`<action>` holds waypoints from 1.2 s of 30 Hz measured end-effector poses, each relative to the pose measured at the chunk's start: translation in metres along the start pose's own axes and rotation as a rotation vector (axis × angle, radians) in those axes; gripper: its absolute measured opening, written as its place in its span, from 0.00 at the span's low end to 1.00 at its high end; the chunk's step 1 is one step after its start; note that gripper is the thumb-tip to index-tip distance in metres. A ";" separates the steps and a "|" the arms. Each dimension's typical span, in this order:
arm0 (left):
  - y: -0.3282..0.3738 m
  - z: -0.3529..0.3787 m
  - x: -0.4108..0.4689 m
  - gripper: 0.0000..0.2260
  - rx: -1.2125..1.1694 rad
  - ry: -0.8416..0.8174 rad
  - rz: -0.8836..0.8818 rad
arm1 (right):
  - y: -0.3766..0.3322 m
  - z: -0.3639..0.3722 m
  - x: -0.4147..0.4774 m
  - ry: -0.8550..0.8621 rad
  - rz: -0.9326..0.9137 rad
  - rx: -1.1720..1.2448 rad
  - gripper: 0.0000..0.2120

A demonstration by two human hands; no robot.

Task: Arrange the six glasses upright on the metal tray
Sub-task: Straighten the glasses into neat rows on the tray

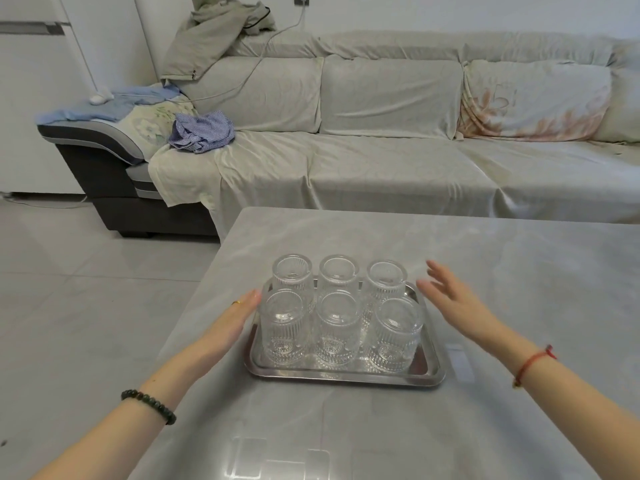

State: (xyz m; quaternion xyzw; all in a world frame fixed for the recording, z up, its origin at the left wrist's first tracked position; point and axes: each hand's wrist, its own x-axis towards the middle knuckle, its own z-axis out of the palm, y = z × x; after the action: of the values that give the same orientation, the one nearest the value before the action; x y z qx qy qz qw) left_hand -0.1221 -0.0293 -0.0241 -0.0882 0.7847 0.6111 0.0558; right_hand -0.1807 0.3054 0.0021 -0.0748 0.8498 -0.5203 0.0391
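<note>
Tech 1: Forearms are occupying the nearest zone, the left one wearing a dark bead bracelet and the right one a red cord. What are the hands doing?

Tech 2: Neither is gripping anything. The left hand is lying flat with fingers extended alongside the left edge of the metal tray, fingertips just beside the front-left glass; actual contact cannot be confirmed. The right hand is hovering open with fingers spread, near the tray's right side and apart from it.

Tech 1: Describe the load.

Tech 2: Six clear glasses, vertically ribbed, with an embossed medallion pattern showing through at the base, are standing upright in two rows of three. The back row is sitting at the tray's far edge, the front row nearer the camera, with neighbouring glasses very close together.

Tech 1: And the tray?

Tech 2: It is rectangular, polished, with rounded corners and a raised rim, and is resting on the grey marbled table, near its left edge. A cloth-covered sofa is standing beyond the table.
</note>
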 end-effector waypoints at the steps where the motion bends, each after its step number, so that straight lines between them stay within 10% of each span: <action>1: -0.005 0.000 -0.006 0.24 0.000 0.000 0.005 | 0.010 0.001 -0.015 -0.005 0.023 0.040 0.40; 5: -0.024 0.010 -0.022 0.29 0.067 -0.105 0.081 | 0.041 0.020 -0.054 -0.081 0.057 0.102 0.53; 25: -0.042 0.027 -0.019 0.20 0.277 0.074 0.217 | 0.038 0.069 -0.055 0.154 -0.009 -0.017 0.43; 36: -0.073 0.013 -0.051 0.35 0.716 0.109 0.201 | 0.068 0.045 -0.096 0.218 0.055 -0.301 0.36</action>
State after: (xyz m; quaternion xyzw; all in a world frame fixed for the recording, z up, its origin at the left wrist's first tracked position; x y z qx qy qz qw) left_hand -0.0576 -0.0305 -0.0868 -0.0178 0.9551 0.2951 -0.0190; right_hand -0.0855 0.3121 -0.0798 0.0002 0.9190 -0.3910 -0.0505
